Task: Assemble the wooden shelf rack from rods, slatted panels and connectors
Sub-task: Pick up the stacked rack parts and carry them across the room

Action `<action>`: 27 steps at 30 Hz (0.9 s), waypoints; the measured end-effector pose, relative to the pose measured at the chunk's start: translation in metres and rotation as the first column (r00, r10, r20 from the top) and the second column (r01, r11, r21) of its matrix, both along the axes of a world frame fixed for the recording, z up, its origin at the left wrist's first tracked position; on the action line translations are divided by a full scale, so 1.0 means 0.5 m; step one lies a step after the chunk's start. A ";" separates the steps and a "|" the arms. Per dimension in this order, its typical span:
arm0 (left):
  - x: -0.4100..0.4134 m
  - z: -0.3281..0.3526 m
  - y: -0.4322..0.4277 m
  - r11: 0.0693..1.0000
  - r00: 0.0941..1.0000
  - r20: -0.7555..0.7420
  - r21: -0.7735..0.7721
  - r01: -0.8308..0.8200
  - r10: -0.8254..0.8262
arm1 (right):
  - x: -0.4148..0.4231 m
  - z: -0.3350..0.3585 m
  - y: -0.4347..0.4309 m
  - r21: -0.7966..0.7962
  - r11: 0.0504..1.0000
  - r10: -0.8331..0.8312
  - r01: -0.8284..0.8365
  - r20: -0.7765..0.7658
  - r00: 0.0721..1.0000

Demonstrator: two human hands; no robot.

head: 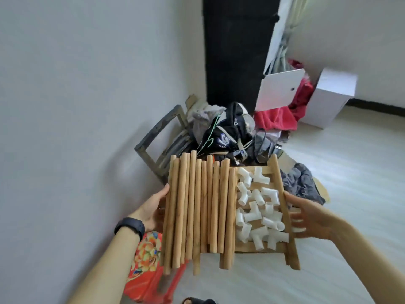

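I hold a stack of slatted wooden panels (285,218) level in the air like a tray. Several wooden rods (197,211) lie side by side on its left half. A heap of white plastic connectors (258,209) fills its right half. My left hand (153,207), with a black band on the wrist, grips the left edge beside the outermost rod. My right hand (306,218) holds the right edge, fingers curled under the side rail.
A grey wooden chair (157,137) piled with dark clothes and bags (223,132) stands against the wall just beyond the panel. Red cloth (276,119), a white board (280,88) and a white box (328,97) sit behind. A red floral stool (146,260) is below my left arm.
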State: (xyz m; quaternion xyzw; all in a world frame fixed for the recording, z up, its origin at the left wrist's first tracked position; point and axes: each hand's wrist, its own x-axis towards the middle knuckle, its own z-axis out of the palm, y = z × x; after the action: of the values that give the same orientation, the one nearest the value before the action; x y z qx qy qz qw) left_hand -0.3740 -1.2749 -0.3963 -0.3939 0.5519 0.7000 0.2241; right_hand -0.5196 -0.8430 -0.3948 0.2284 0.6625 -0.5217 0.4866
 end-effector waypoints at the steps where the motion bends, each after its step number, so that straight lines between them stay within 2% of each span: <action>1: -0.042 0.012 0.043 0.999 0.999 -0.007 -0.036 0.031 -0.031 | -0.001 0.012 0.050 -0.007 0.999 -0.035 0.035 -0.014 0.999; 7: -0.281 0.110 0.344 0.959 0.968 -0.067 -0.169 0.229 -0.243 | -0.012 0.103 0.362 -0.058 0.958 -0.285 0.279 -0.144 0.948; 11: -0.399 0.166 0.547 0.936 0.933 -0.108 -0.119 0.331 -0.344 | -0.022 0.176 0.546 -0.084 0.913 -0.408 0.399 -0.213 0.888; 13: -0.451 0.189 0.640 0.910 0.909 -0.114 -0.159 0.383 -0.402 | -0.025 0.202 0.630 -0.089 0.881 -0.471 0.464 -0.243 0.848; 19: -0.627 0.251 0.872 0.823 0.815 -0.132 -0.175 0.541 -0.564 | -0.073 0.252 0.845 -0.114 0.822 -0.563 0.557 -0.299 0.770; 24: -0.782 0.300 1.046 0.797 0.785 -0.162 -0.230 0.559 -0.598 | -0.169 0.283 0.993 -0.138 0.767 -0.632 0.627 -0.333 0.700; 27: -0.896 0.317 1.161 0.769 0.746 -0.191 -0.213 0.603 -0.638 | -0.242 0.308 1.093 -0.191 0.734 -0.671 0.652 -0.352 0.653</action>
State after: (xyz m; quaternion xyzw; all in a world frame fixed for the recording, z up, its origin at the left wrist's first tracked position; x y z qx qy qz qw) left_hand -0.8218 -0.6942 -0.2379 -0.1100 0.7221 0.5897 0.3447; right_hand -0.6406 -0.2966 -0.2408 0.3311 0.6053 -0.7133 0.1234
